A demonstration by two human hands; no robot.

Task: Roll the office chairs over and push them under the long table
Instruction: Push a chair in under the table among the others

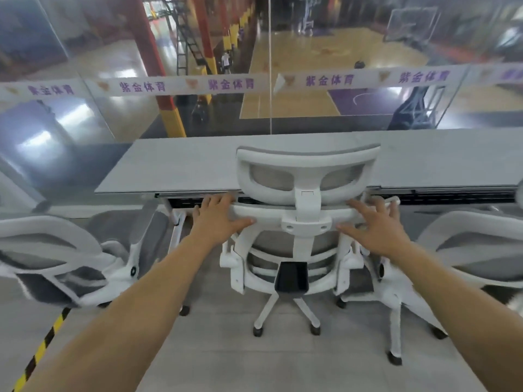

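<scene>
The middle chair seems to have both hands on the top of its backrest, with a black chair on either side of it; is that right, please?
Not quite: the head view shows the left hand and right hand on the middle chair, but the chair on its left and the chair on its right are white, not black.

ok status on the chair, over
Left hand and right hand open on middle chair backrest. Chair at table edge. Left chair and right chair flank it.

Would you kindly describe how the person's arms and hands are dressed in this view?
Both forearms are bare as far as the frame shows; no sleeves are visible. The left hand and the right hand wear no gloves, and no rings, watch or bracelet show.
</scene>
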